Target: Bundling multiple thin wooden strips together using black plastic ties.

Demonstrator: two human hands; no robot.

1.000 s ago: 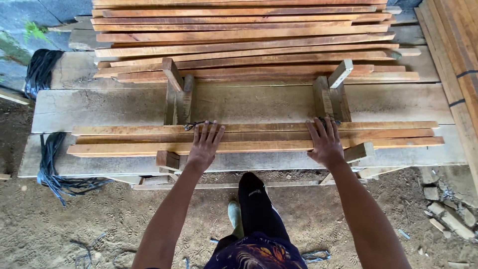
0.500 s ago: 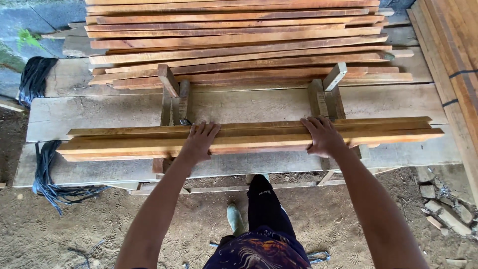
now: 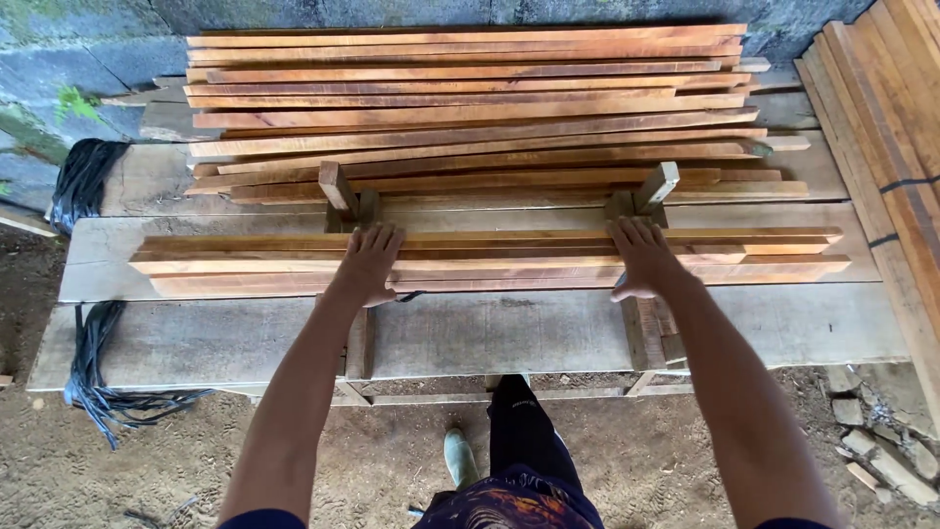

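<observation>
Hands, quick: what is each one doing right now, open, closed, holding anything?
Left hand: open, palm flat on the bundle of wooden slats, no grip.
Right hand: open, fingers spread flat on the same bundle, no grip.

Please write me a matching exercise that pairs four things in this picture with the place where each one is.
Things:
1. left hand
2. right hand
3. black straps
4. big slat pile

Places:
A. at the bench's far left end
B. flat on the slat bundle, towards its right
C. at the back, by the wall
D. flat on the slat bundle, towards its left

Pairs: 1-D, 2-B, 3-A, 4-C
</observation>
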